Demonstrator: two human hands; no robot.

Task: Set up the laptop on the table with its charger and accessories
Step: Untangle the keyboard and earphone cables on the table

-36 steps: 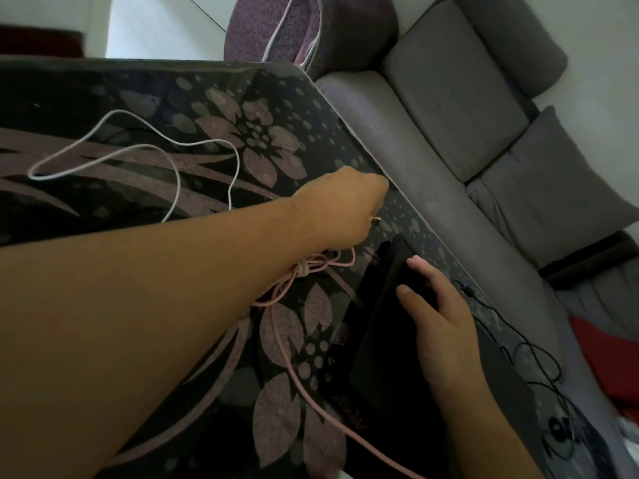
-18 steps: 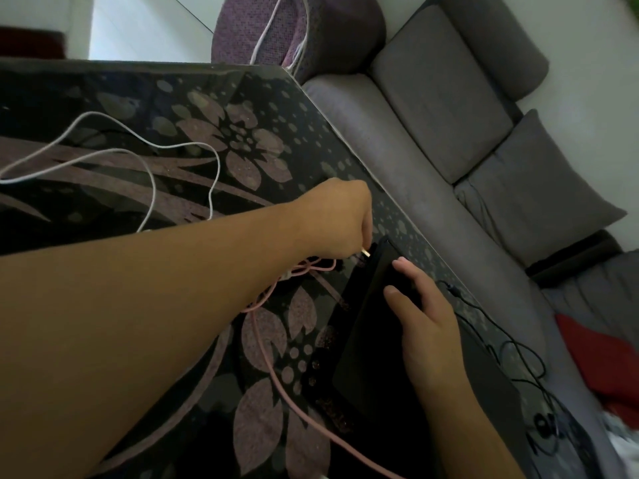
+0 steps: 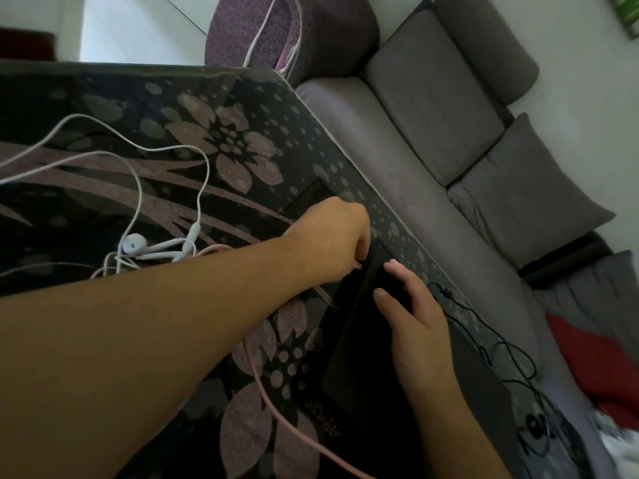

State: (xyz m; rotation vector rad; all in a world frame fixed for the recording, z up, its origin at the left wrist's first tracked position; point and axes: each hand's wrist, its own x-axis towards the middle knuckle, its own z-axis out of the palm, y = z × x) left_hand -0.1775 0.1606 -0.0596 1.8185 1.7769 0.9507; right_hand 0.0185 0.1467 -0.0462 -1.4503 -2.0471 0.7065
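A closed black laptop (image 3: 366, 368) lies on the dark floral glass table (image 3: 173, 108), near its right edge. My left hand (image 3: 332, 240) reaches across and pinches the metal plug of the pink cable (image 3: 276, 413) right at the laptop's far left side. My right hand (image 3: 411, 323) rests flat on the laptop lid, fingers straight. The pink cable runs under my left forearm toward the bottom of the view.
White wired earphones (image 3: 138, 247) lie tangled on the table left of my arm. A thin black cord (image 3: 484, 326) trails along the table's right edge. A grey sofa (image 3: 432, 108) with cushions stands beyond that edge, and a purple pouf (image 3: 287, 32) at the far corner.
My left hand has moved down and right, bringing the pink cable's plug from above the table to the laptop's side. The view shifted, so the earphones now show.
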